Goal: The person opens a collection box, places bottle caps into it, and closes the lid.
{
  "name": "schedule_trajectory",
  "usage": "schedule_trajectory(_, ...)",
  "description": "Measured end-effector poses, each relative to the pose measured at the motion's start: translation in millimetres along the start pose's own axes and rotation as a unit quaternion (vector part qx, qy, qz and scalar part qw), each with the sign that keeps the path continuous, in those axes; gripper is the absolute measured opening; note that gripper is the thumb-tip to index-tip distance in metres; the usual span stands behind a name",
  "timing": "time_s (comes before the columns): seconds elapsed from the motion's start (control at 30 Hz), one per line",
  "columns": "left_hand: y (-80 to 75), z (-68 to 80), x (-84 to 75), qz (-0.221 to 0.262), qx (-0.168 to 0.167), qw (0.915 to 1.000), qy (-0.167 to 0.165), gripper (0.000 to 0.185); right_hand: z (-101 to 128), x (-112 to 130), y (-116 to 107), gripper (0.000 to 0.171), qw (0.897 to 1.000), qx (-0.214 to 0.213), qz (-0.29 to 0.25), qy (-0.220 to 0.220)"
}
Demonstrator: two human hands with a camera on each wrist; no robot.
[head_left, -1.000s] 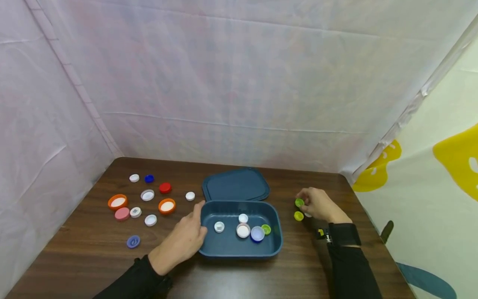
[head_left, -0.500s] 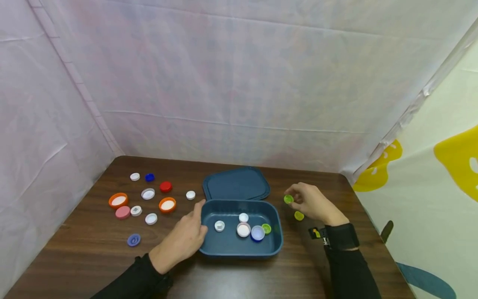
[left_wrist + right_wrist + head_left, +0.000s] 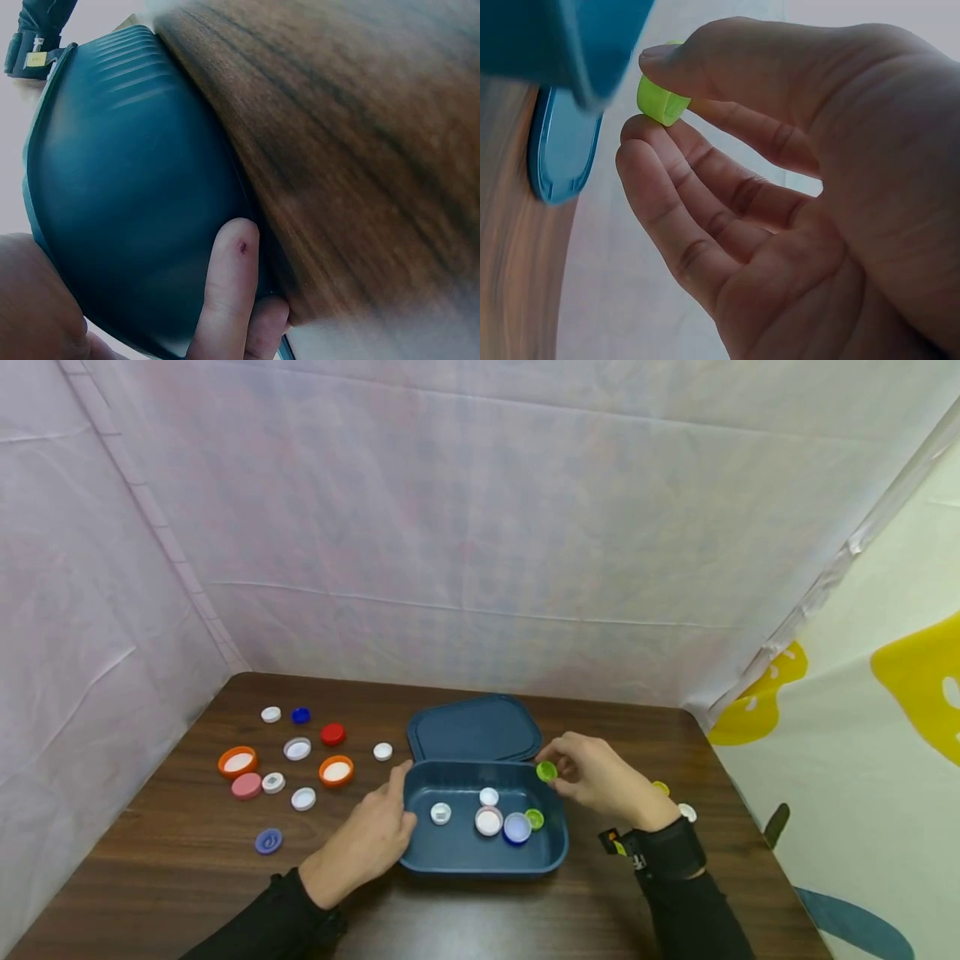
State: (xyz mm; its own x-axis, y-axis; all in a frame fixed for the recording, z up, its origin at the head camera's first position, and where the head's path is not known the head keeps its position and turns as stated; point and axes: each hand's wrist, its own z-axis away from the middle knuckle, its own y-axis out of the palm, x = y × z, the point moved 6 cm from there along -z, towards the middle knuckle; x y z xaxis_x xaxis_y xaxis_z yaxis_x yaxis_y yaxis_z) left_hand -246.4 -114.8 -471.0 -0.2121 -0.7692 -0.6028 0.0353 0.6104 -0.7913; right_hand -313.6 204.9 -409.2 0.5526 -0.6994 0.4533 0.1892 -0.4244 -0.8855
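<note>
Head cam sits high, looking forward and down over the whole table (image 3: 187, 852). The 2 wrist cams are super close: the left one stares along the blue tub's (image 3: 127, 195) outer wall, the right one looks up past its own palm. All 3 catch that tub.

A dark brown wood-grain table (image 3: 187, 860) is enclosed on three sides by hung sheeting. The back wall (image 3: 480, 527) and left wall (image 3: 82, 610) are formed of pale, pinkish-white translucent plastic, creased, with taped seams visible. On the right, a cream curtain (image 3: 885, 710) printed with yellow and teal shapes is hung. Soft, even, diffuse light is noted; no hard shadows are cast on the tabletop.
</note>
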Motion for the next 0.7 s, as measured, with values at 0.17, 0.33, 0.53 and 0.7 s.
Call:
schedule_trajectory(0.17,0.1,0.0,0.1,0.003,0.000,1.0000,0.000,0.071,-3,15,11,0.031,0.999,0.023,0.008,-0.034)
schedule_trajectory(0.33,0.6,-0.3,1.0,0.003,0.001,1.0000,0.001,0.072,-5,26,20,0.033,0.997,0.047,0.011,-0.056)
schedule_trajectory(0.53,0.8,-0.2,1.2,0.002,0.002,1.0000,0.000,0.071,-4,30,22,0.034,0.997,0.051,0.015,-0.055)
schedule_trajectory(0.7,0.2,-0.2,0.5,0.002,0.002,1.0000,0.002,0.071,-4,27,19,0.032,0.998,0.041,0.014,-0.051)
